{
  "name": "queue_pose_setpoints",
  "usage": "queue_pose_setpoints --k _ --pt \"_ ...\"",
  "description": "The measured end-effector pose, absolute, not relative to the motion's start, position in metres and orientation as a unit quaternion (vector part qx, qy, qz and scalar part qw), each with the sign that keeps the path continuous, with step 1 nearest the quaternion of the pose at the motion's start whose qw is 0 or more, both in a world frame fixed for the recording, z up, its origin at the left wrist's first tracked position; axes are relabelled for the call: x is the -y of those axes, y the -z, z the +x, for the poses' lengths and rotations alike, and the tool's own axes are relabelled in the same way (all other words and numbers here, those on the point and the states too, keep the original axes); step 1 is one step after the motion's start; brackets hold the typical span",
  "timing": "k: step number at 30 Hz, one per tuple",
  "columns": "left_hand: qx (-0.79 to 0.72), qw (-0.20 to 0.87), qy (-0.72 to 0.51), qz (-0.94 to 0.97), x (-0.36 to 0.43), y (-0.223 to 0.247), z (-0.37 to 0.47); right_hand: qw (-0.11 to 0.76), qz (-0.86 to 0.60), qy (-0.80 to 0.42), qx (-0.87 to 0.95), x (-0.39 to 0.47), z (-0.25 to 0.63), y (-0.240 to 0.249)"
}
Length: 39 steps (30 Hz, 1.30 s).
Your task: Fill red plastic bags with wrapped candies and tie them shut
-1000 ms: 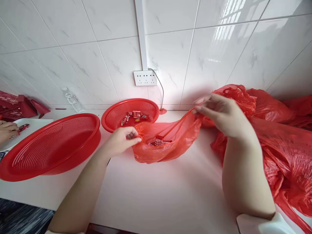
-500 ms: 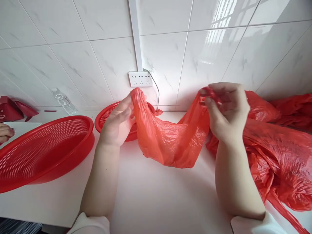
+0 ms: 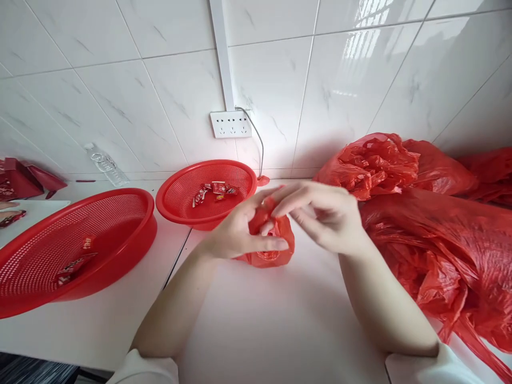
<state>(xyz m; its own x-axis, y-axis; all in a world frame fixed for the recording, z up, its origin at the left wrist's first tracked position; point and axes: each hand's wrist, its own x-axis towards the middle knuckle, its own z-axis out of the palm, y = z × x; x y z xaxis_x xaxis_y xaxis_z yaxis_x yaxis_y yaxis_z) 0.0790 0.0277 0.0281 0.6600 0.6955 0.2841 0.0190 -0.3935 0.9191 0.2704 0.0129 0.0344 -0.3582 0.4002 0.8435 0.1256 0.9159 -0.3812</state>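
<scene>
A crumpled red plastic bag (image 3: 274,258), gathered into a small bundle, is between my hands above the white table. My left hand (image 3: 244,229) is closed around its left side, with the thumb across the front. My right hand (image 3: 326,213) reaches over from the right, its bent fingertips pinching the top of the bag; some of these fingers are blurred. Whether anything lies inside the bag, I cannot tell. Just behind my left hand stands a small red mesh basket (image 3: 180,216) with several small wrapped packets (image 3: 218,188) in it.
A larger red basket (image 3: 150,213) at left holds a few packets (image 3: 74,265). Big red plastic bags (image 3: 448,234) are piled at right. Along the tiled wall are a clear bottle (image 3: 106,164) and a power socket (image 3: 231,125). Another person's hand (image 3: 8,213) shows at the left edge.
My hands have come together from a wide spread, and the bag stretched between them is now bunched up. Packets now show in the large basket. A crumpled bag shows at back right.
</scene>
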Motion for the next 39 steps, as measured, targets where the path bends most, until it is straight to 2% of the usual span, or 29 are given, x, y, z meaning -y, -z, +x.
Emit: queue_pose_setpoints --k 2,5,8,10,14,18,20,21,23,27,30,34,37,39 --pt "-0.263 0.492 -0.329 0.762 -0.021 -0.028 0.084 0.501 -0.139 -0.106 0.848 -0.010 0.266 -0.035" --pt "-0.289 0.525 -0.370 0.710 -0.019 -0.026 0.086 0.492 -0.198 -0.065 0.845 -0.012 0.266 -0.036" --pt "-0.290 0.559 -0.409 0.660 -0.021 -0.027 0.085 0.471 -0.260 -0.115 0.835 -0.017 0.271 -0.035" --pt "-0.290 0.556 -0.432 0.648 -0.023 -0.029 0.085 0.488 -0.280 -0.130 0.816 -0.020 0.274 -0.034" --pt "-0.312 0.522 -0.478 0.633 -0.029 -0.031 0.083 0.551 -0.274 -0.082 0.784 -0.019 0.277 -0.033" --pt "-0.307 0.575 -0.432 0.623 -0.036 -0.031 0.076 0.455 -0.224 -0.083 0.858 -0.010 0.280 -0.037" --pt "-0.285 0.563 -0.386 0.673 -0.034 -0.033 0.072 0.399 -0.209 -0.101 0.887 -0.005 0.281 -0.039" --pt "-0.277 0.529 -0.366 0.714 -0.032 -0.035 0.070 0.379 -0.203 -0.110 0.896 -0.002 0.281 -0.040" --pt "-0.277 0.395 -0.341 0.807 -0.026 -0.038 0.066 0.371 -0.198 -0.124 0.899 -0.001 0.280 -0.041" --pt "-0.260 -0.005 -0.354 0.898 -0.025 -0.035 0.063 0.490 -0.247 -0.130 0.826 -0.010 0.272 -0.035" --pt "-0.193 -0.181 -0.405 0.875 -0.037 -0.026 0.065 0.511 -0.281 -0.196 0.788 -0.025 0.265 -0.024" --pt "-0.150 -0.242 -0.515 0.809 -0.049 -0.014 0.070 0.456 -0.238 -0.305 0.802 -0.039 0.263 -0.013" --pt "-0.157 -0.197 -0.543 0.801 -0.054 -0.011 0.066 0.449 -0.255 -0.300 0.802 -0.042 0.266 -0.013" --pt "-0.174 -0.164 -0.508 0.827 -0.056 -0.013 0.059 0.460 -0.289 -0.274 0.794 -0.041 0.270 -0.017"
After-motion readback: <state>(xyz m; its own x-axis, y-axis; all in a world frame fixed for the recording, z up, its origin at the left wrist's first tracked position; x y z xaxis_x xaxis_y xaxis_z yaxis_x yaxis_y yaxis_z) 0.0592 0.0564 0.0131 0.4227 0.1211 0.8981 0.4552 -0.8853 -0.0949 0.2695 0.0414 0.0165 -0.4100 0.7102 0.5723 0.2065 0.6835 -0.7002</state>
